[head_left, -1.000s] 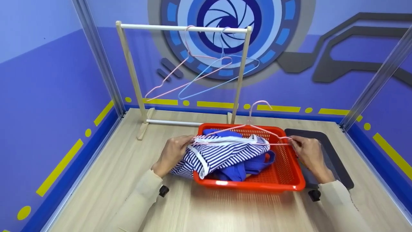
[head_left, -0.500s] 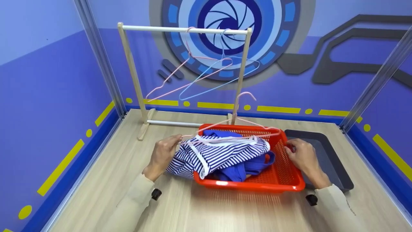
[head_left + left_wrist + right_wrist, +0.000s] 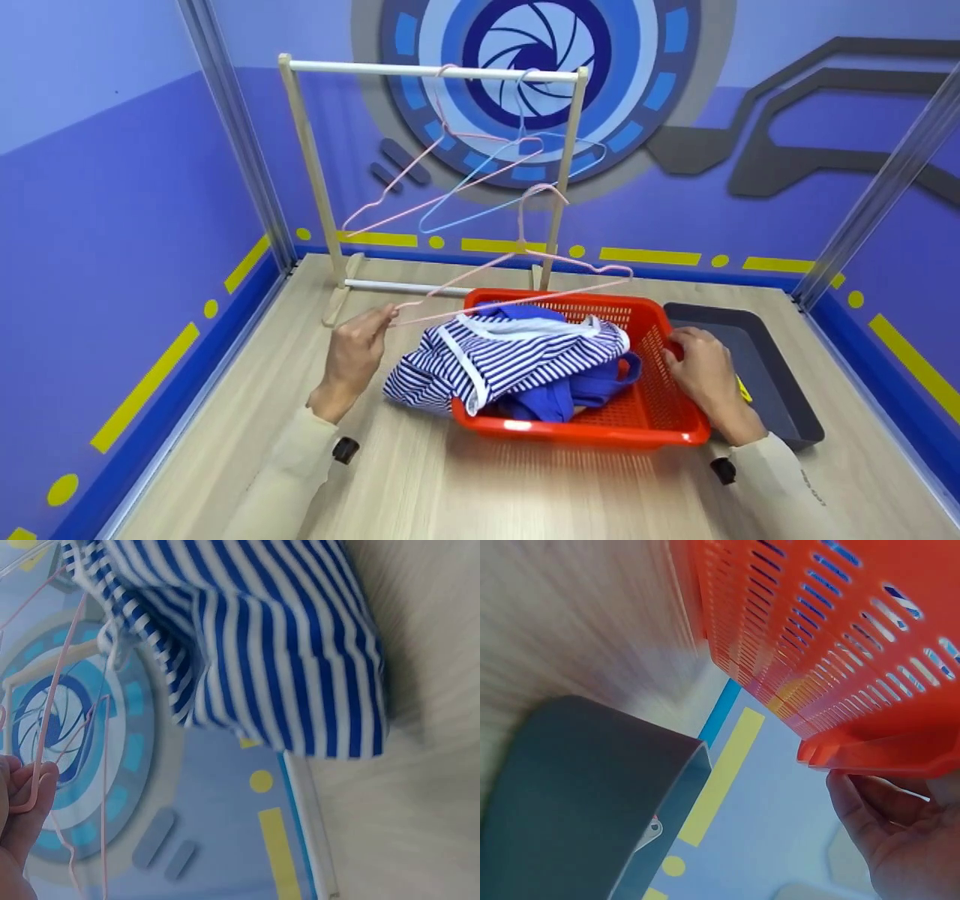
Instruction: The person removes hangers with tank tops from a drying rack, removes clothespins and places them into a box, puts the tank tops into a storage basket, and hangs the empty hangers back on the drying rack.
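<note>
My left hand pinches one end of a pink wire hanger, seen in the left wrist view with thumb and fingers round the pink wire. The hanger is raised above the red basket, hook upward. In the basket lies a navy-and-white striped garment, spilling over the left rim, with blue cloth beneath it. My right hand holds the basket's right rim; the right wrist view shows fingers curled under that rim, the thumb hidden there.
Behind stands a wooden rack with a pink hanger and a blue hanger on its white rail. Right of the basket is a dark tray containing a small yellow item. Walls enclose the wooden tabletop.
My right hand has let go of the hanger and moved to the basket's right rim. My left hand has carried the hanger leftward, its hook rising. The garment stays in the basket.
</note>
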Motion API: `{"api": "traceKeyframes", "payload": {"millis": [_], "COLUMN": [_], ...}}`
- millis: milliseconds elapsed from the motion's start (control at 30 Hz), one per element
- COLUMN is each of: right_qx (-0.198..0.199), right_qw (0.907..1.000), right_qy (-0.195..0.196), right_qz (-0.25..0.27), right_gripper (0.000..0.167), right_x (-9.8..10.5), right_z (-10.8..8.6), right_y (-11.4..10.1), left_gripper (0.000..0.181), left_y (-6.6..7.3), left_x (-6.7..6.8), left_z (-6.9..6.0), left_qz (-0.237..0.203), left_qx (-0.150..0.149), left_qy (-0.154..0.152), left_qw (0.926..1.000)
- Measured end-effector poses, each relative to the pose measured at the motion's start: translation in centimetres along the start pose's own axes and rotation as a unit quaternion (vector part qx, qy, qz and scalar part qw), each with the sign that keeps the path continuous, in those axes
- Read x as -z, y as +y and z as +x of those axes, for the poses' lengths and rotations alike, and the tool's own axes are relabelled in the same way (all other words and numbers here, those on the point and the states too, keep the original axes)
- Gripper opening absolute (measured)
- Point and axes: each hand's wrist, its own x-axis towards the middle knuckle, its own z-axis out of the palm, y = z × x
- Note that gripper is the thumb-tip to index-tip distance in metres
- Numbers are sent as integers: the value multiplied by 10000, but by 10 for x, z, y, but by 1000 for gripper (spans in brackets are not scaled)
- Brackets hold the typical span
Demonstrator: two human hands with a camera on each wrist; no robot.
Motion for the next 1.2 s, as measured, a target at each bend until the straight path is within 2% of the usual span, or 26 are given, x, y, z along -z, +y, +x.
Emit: {"api": "traceKeyframes", "payload": {"millis": [400,667,933,1100,1200], "right_qx": [-15,87,43,55,79], "right_qw": [9998,9997,9998,9997,9996], "right_qy": [181,239,206,246,280], "right_qz": [7,47,35,46,41], "right_gripper": [22,22,22,22,21], "right_x": [-3,-4,-5,-5,-5], "right_z": [0,0,1,1,0], "right_y": [4,4,3,3,3], "left_gripper": [26,17,15,13,15], "left_y": [-3,-13,-21,-29,-34], "left_x": [45,83,114,128,136], "left_z": [21,26,28,28,28], "left_qz": [315,621,651,476,595], "left_qx": [125,372,746,984,1057], "left_qy": [806,1199,1693,2025,2171], "left_qw": [9962,9901,9806,9732,9686]}}
